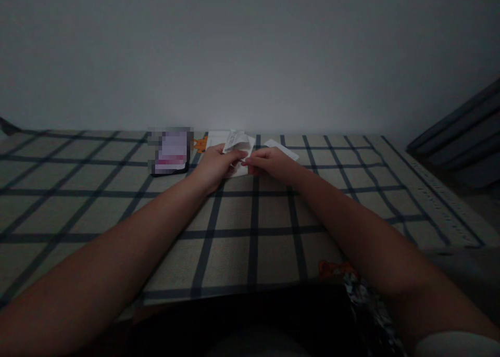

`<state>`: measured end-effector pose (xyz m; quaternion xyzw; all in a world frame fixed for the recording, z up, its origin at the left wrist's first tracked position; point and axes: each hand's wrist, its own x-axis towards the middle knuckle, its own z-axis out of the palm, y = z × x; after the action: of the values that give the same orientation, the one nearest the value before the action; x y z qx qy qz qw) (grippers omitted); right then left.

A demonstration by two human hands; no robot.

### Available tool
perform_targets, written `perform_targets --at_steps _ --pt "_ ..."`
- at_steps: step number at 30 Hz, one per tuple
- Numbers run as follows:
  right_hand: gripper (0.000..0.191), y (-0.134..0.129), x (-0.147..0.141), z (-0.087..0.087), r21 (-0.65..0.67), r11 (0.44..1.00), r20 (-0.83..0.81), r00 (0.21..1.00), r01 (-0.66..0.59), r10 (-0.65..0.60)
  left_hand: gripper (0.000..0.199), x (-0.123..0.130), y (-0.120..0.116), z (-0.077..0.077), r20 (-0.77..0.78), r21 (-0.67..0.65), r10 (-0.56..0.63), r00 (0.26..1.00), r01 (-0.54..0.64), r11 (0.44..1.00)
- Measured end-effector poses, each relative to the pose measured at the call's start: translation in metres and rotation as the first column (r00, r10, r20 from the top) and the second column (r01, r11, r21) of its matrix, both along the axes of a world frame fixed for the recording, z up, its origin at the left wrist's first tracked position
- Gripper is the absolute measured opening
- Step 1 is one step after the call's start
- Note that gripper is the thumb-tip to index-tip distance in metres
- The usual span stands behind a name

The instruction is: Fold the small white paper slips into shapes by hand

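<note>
My left hand (214,167) is closed around a small white packet (236,140) with faint grey print, its thumb pressed towards the middle. Close beside it, almost touching, my right hand (269,163) makes a pinch with thumb and forefinger. What lies between those right fingertips is too small and dark to make out. Under both hands rest white sheets of paper (217,137). A flat white piece (284,150) sits just behind the right hand.
A phone (172,151) with a lit, blurred screen stands left of the hands. The checked cloth (234,263) covers the table up to the grey wall (250,50). At the right edge is a dark striped object (464,133).
</note>
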<state>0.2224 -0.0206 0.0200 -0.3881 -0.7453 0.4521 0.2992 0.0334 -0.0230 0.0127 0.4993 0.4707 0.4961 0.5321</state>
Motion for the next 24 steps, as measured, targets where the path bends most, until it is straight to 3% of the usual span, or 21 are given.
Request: perform_targets --at_steps 6,13,19,24 --pt "0.029 0.0009 -0.0002 -0.0005 -0.042 0.998 -0.066 0.997 -0.036 0.033 0.029 -0.0004 -0.0008 0.0028 0.030 0.015 -0.013 0.999 0.013 1.000" --pt "0.026 -0.0003 -0.0011 -0.0009 -0.190 0.981 -0.189 0.982 -0.044 0.007 0.028 -0.0025 0.0006 0.0043 0.057 0.026 -0.016 0.998 0.014 1.000" --pt "0.035 -0.0013 -0.0008 0.0001 -0.021 1.000 -0.081 0.997 -0.006 0.004 0.032 -0.0002 -0.0021 0.0031 0.018 0.028 -0.032 0.999 0.031 0.999" --pt "0.032 -0.0007 0.0004 -0.0014 -0.005 1.000 -0.068 0.998 -0.015 0.015 0.040 -0.0027 0.0013 0.0017 0.023 -0.014 -0.037 0.999 0.037 0.999"
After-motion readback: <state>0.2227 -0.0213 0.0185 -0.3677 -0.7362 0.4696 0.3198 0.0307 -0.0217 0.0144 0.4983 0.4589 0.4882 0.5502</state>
